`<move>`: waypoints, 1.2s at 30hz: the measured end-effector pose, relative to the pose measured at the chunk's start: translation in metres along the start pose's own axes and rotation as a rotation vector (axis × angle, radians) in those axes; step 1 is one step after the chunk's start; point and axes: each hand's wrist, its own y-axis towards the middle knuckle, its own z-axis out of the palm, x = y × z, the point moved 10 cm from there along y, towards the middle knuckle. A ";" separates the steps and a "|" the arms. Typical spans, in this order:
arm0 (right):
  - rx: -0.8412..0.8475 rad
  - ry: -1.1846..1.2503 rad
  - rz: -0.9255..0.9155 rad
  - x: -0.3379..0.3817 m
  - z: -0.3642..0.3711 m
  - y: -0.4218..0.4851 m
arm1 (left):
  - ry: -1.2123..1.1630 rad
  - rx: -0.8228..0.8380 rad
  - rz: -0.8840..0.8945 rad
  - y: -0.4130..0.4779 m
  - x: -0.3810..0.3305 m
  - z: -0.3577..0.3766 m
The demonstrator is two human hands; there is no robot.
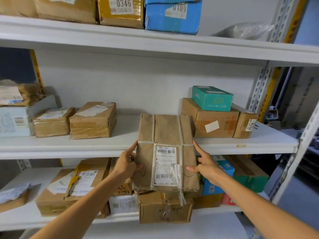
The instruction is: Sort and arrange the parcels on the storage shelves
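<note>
A flat parcel wrapped in brown paper (165, 131), tied with white strapping and bearing a white barcode label, lies half on the middle shelf (120, 149), its near end sticking out past the front edge. My left hand (127, 163) grips its left side, thumb on top. Against the parcel's right side my right hand (205, 164) presses, index finger stretched along the edge and thumb on top. The far end of the parcel rests between the taped brown boxes (93, 119) on the left and a large cardboard box (212, 121) on the right.
A teal box (212, 98) sits on the large cardboard box, with a small box marked 0332 (245, 125) beside it. The upper shelf holds brown and blue parcels (172, 16). The lower shelf (120, 219) is packed with cartons. A perforated metal upright (296, 152) stands at right.
</note>
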 end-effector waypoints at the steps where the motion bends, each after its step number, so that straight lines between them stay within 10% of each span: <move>1: -0.023 0.002 -0.017 0.001 -0.002 -0.003 | 0.003 -0.002 0.026 -0.003 -0.002 0.001; 15: -0.349 -0.132 -0.190 0.025 -0.087 -0.074 | -0.062 0.137 0.301 -0.011 -0.062 0.073; 36: -1.381 -0.358 0.059 -0.050 -0.339 -0.443 | -0.304 1.007 0.665 -0.150 -0.218 0.509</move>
